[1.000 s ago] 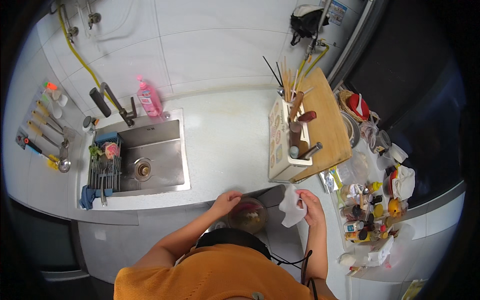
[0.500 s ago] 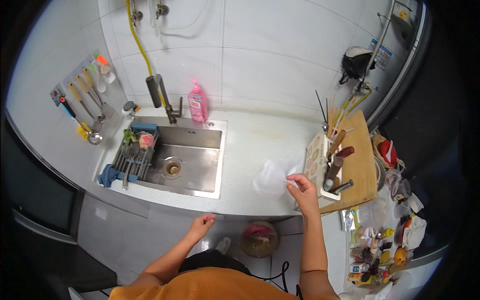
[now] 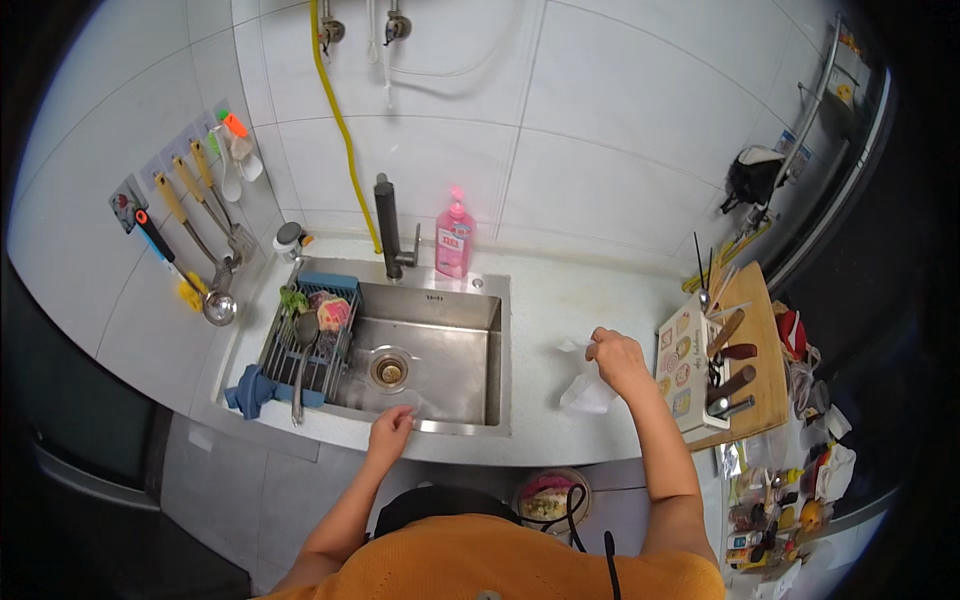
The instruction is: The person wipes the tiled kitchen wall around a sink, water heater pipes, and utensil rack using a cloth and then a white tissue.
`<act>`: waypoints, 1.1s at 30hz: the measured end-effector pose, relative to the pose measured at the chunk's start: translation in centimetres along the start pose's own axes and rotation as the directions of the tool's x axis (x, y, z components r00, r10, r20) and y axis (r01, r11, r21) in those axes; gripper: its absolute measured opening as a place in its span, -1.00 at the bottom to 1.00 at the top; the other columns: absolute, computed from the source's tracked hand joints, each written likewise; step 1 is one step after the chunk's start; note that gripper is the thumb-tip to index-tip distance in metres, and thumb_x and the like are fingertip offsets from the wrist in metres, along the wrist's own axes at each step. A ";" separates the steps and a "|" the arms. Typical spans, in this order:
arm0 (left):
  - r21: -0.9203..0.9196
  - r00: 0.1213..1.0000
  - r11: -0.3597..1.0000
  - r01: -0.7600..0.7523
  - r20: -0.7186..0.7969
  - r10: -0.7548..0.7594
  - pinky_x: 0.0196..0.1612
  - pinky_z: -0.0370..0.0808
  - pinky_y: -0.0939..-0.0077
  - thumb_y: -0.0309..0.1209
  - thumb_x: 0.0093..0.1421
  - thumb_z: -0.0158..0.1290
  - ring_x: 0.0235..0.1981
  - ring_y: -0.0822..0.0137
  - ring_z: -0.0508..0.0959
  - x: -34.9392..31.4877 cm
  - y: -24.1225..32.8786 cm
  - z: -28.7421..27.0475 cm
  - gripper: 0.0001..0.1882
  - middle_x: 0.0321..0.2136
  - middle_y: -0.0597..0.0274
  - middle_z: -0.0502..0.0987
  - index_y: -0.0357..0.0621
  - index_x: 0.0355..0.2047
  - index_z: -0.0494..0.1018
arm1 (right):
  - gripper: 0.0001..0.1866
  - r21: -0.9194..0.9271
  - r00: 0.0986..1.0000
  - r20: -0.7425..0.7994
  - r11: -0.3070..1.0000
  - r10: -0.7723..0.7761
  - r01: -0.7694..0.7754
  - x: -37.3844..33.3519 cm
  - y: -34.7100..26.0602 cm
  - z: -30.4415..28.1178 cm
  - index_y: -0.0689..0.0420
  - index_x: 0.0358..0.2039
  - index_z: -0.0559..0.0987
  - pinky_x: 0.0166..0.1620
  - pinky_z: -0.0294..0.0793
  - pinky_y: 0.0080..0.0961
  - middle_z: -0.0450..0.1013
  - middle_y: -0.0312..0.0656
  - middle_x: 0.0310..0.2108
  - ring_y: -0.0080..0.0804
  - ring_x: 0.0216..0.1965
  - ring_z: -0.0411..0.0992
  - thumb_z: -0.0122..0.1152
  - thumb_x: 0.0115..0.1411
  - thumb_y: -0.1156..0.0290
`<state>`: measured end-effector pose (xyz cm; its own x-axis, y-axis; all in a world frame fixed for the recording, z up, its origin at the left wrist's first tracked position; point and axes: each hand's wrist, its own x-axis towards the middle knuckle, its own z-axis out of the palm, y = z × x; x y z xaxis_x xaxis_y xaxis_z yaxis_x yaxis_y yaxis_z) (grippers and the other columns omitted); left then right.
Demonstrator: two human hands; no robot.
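Note:
A thin white sheet (image 3: 588, 392), crumpled and slightly see-through, hangs from the fingers of my right hand (image 3: 620, 360) over the counter right of the sink. Whether it is paper or plastic I cannot tell. Its upper part is partly hidden by my fingers. My left hand (image 3: 391, 434) is at the front rim of the steel sink (image 3: 468, 428), fingers curled together, with nothing visible in them. A blue-grey dish rack (image 3: 318, 280) with a ladle-like spoon (image 3: 301, 370), greens and a pink sponge-like item sits in the sink's left side.
Behind the sink stand a dark faucet (image 3: 388, 225) and a pink pump bottle (image 3: 454, 240). Right of my right hand are a white knife holder (image 3: 682, 375) and a wooden board (image 3: 765, 400). A round bin (image 3: 550, 492) stands below the counter edge. Utensils (image 3: 185, 205) hang on the left wall.
My right hand has lifted the white sheet off the counter and bunched it. My left hand has risen from below the counter edge to the sink's front rim. The view has shifted.

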<state>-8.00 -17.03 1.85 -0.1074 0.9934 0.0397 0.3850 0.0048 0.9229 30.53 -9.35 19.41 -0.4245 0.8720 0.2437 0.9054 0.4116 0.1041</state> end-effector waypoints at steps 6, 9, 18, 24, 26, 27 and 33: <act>-0.026 0.997 0.999 0.032 -0.064 -0.033 -0.29 0.45 0.45 -0.42 0.10 0.04 -0.39 0.29 0.54 4.5 -4.2 -4.6 -0.76 -0.39 0.08 0.54 -0.24 -0.22 0.49 | -0.58 -0.188 0.999 0.006 0.982 -0.033 0.033 6.6 -1.9 -2.0 0.11 -0.15 0.53 -0.23 0.37 -0.43 0.36 -0.36 -0.08 -0.35 -0.19 0.32 0.30 -0.12 0.41; -0.008 0.994 1.000 0.001 -0.111 -0.002 -0.31 0.43 0.56 -0.44 0.13 0.04 -0.40 0.44 0.49 5.7 -4.5 -5.1 -0.79 -0.44 0.21 0.53 -0.25 -0.23 0.49 | -0.42 -0.227 1.000 -0.029 0.974 0.004 -0.010 9.4 -2.3 -2.5 0.10 -0.01 0.45 -0.20 0.35 -0.43 0.30 -0.38 0.05 -0.35 -0.15 0.30 0.34 -0.13 0.39; -0.099 0.985 0.989 0.111 -0.123 -0.123 -0.27 0.46 0.46 -0.48 0.09 0.01 -0.38 0.30 0.54 4.8 -7.4 -3.4 -0.79 -0.37 0.10 0.53 -0.25 -0.24 0.49 | -0.46 0.603 0.966 0.146 0.755 0.215 -0.259 16.7 1.7 1.2 0.21 0.08 0.33 -0.15 0.50 -0.39 0.14 -0.10 0.20 -0.24 -0.14 0.45 0.16 0.03 0.57; -0.021 0.989 0.998 0.057 -0.137 -0.059 -0.27 0.45 0.47 -0.47 0.09 0.03 -0.41 0.27 0.52 6.6 -5.2 -2.5 -0.79 -0.40 0.07 0.51 -0.26 -0.24 0.48 | -0.62 0.746 0.965 0.094 0.624 0.247 -0.232 19.6 4.8 3.3 0.21 -0.02 0.42 -0.09 0.44 -0.44 0.33 -0.08 0.04 -0.24 -0.16 0.46 0.07 0.10 0.58; -0.008 0.989 0.999 0.038 -0.140 -0.038 -0.30 0.43 0.50 -0.47 0.11 0.03 -0.42 0.32 0.50 7.4 -3.3 -2.5 -0.80 -0.42 0.11 0.51 -0.26 -0.25 0.48 | -0.69 0.574 0.985 -0.088 0.816 0.147 -0.071 20.3 5.9 4.3 0.20 -0.11 0.47 -0.10 0.44 -0.41 0.39 -0.08 -0.05 -0.19 -0.17 0.45 0.07 0.09 0.58; -0.001 0.989 0.999 0.039 -0.143 -0.038 -0.32 0.42 0.54 -0.47 0.12 0.03 -0.43 0.38 0.49 7.7 -2.1 -2.4 -0.81 -0.43 0.16 0.52 -0.26 -0.25 0.49 | -0.73 0.511 0.980 -0.157 0.859 0.125 -0.028 20.7 6.1 4.4 0.20 -0.16 0.49 -0.11 0.44 -0.39 0.41 -0.08 -0.10 -0.17 -0.16 0.44 0.07 0.08 0.59; 0.074 0.991 0.997 -0.012 -0.134 0.022 -0.28 0.43 0.51 -0.45 0.13 0.03 -0.39 0.32 0.51 9.0 1.8 -1.4 -0.80 -0.39 0.11 0.52 -0.24 -0.23 0.49 | -0.69 0.232 0.898 -0.439 0.970 0.034 0.077 21.8 6.8 5.7 0.14 -0.18 0.48 -0.12 0.44 -0.31 0.40 -0.06 -0.14 -0.09 -0.10 0.36 0.00 0.05 0.67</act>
<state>-9.51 -8.28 4.41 -0.2205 0.9691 0.1105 0.4528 0.0013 0.8916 27.33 13.95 19.95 -0.3459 0.6805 0.6460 0.8433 0.5273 -0.1040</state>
